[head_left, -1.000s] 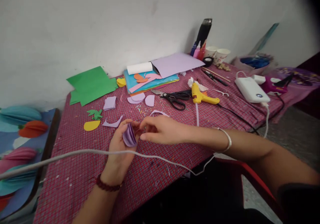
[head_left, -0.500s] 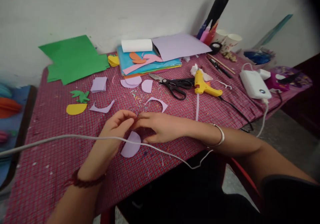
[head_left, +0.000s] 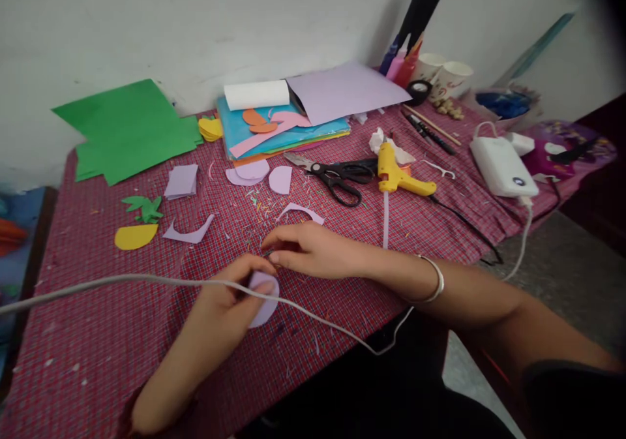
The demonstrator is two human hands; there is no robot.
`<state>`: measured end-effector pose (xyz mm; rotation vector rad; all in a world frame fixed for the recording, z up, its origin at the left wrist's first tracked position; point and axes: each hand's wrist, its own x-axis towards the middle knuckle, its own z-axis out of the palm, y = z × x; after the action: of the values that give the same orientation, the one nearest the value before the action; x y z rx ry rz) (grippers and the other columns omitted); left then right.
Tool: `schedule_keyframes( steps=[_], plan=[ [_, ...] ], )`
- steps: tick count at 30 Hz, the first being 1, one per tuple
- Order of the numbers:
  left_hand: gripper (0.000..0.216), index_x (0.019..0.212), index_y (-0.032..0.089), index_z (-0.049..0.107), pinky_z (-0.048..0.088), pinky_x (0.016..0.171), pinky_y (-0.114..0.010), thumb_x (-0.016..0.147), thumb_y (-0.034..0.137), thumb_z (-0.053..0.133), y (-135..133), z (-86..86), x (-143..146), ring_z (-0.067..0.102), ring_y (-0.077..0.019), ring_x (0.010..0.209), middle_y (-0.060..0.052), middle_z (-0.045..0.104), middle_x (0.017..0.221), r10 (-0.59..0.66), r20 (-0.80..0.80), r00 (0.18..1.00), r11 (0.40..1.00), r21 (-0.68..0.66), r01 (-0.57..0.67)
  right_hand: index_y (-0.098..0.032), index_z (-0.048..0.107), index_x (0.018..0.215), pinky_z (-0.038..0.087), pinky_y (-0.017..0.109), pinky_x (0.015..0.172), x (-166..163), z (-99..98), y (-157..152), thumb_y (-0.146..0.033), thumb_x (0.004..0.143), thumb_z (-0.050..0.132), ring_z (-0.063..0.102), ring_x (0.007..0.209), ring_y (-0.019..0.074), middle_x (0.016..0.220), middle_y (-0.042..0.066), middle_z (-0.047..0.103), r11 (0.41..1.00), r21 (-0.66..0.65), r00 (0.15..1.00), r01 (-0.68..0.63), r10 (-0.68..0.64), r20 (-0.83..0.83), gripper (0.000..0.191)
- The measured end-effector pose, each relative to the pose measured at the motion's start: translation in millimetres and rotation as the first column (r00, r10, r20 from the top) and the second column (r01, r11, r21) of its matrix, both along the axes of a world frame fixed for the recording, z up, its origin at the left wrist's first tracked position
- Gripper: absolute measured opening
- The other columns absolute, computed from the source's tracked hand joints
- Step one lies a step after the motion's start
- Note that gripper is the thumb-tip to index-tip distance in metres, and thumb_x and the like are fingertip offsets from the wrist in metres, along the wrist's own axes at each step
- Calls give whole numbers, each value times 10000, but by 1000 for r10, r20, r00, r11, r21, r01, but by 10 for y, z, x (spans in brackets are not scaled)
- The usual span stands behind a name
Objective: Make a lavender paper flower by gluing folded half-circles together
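Camera, one, head-worn. Vantage: from the wearer's head, above the lap point(head_left: 372, 387). Facing: forward and down, across the bench point(head_left: 98, 334) to the wall point(head_left: 171, 34) behind it. Range: near; we see the left hand point(head_left: 227, 308) and right hand point(head_left: 313, 250) below mid-frame, closer to the lens than the wall. Attitude: we find the bench's front edge running aslant, higher toward the right. Margin: floor point(head_left: 577, 276), lower right.
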<state>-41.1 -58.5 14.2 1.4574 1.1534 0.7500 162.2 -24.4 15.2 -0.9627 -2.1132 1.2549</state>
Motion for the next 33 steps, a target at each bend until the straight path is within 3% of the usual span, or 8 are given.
schedule_keyframes(
  steps=[3,5,7,10,13,19,24,33],
  plan=[
    [215,796,220,710,472,544,-219,647,308,837,78,48,-8,590,-127,596,-1,672,693,354,298,886,935,-147,-324,-122,581,1066,498,250,713,-18,-7,-34,-338,986,482,590,754,103,889,32,619,969,-242,978,-46,-6,-208,251],
    [271,784,205,715,528,640,-213,579,267,881,127,46,-6,638,-124,678,-2,706,743,450,421,788,892,-258,-371,-133,547,1090,505,230,667,-39,-39,-61,-376,990,483,584,718,85,890,23,591,910,-390,949,-144,15,-315,271],
    [291,793,196,724,545,665,-207,562,241,896,149,22,11,653,-117,695,-3,723,758,458,476,751,885,-322,-335,-145,513,1101,511,219,657,-66,-90,-82,-418,983,499,597,731,77,945,34,587,849,-474,916,-232,27,-400,298],
    [241,810,201,730,533,569,-200,622,239,875,134,-22,44,640,-108,624,-5,734,769,420,517,746,901,-335,-275,-165,464,1095,517,218,623,-105,-167,-94,-538,940,537,618,707,73,1010,52,594,765,-552,865,-333,14,-502,410],
    [191,822,213,731,530,521,-206,672,245,845,111,-45,54,632,-108,583,-2,735,782,385,549,742,915,-330,-230,-180,447,1082,523,218,602,-128,-207,-88,-595,876,603,625,660,66,1011,44,607,710,-600,846,-369,-11,-533,490],
    [278,882,200,743,565,602,-217,702,400,810,112,-64,33,667,-131,680,-21,720,820,358,542,760,924,-321,-207,-168,488,1026,525,182,601,-154,-252,-75,-408,810,748,618,644,47,889,-20,611,727,-626,867,-282,-86,-491,415],
    [329,883,208,743,550,671,-188,636,390,862,91,-94,46,672,-120,731,-17,715,829,393,453,800,912,-299,-279,-172,481,1001,522,184,619,-174,-247,-73,-232,854,695,603,606,36,803,-52,596,727,-648,894,-228,-107,-435,267],
    [396,916,222,730,534,703,-231,610,430,871,104,-173,45,659,-145,781,-21,709,858,347,370,862,938,-113,-328,-175,494,1002,495,192,590,-159,-244,-43,-229,810,726,575,614,49,790,-53,593,749,-620,885,-235,-100,-455,306]
  ],
)
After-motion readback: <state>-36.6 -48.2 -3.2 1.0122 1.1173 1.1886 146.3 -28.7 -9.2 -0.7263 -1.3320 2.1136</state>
